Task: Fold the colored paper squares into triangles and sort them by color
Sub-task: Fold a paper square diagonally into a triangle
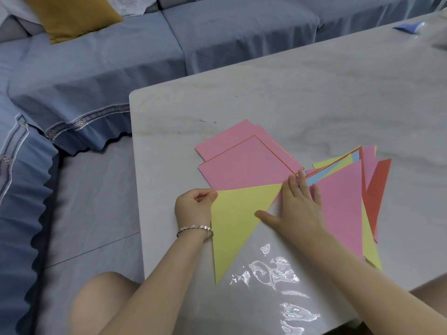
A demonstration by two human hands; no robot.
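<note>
Nearest the person, on the surface (314,93), a yellow triangle (237,221) lies already folded, with its long point aimed back at the body. The step in hand looks like setting the crease. To do it well, keep the corners matched and run a finger along the diagonal fold from the middle outward, pressing flat before letting go.

The left hand (196,204), with a bracelet (193,230) on its wrist, keeps a narrow grip, its thumb and curled fingers pinching the triangle's left corner. The right hand (297,209) lies flat and spread and grasps nothing. Its thumb rests on the folded edge and its fingertips reach past the right corner.

Just beside that hand, a mixed pile of triangles (343,201) in pink, yellow, blue and red overlaps, seemingly unsorted. Beyond the hands sit the stacked pink squares (242,155), not yet folded. A blue piece (408,26) lies at the far corner, too blurred to identify.
</note>
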